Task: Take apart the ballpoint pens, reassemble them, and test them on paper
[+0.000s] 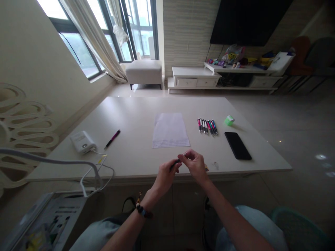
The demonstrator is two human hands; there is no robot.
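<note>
Bright light is coming through the window at the top left and is making a shiny patch on the table; the right side is looking dim, and the edges are bending and blurring

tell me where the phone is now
In the head view, the phone lies on the right side of the white table, on the near side of the small green container and to the right of the right hand.

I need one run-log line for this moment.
left hand: holding slim dark pen-like object | right hand: pinching its other end | white rectangular paper: beyond hands | multicoloured slim pens: right of paper
</note>
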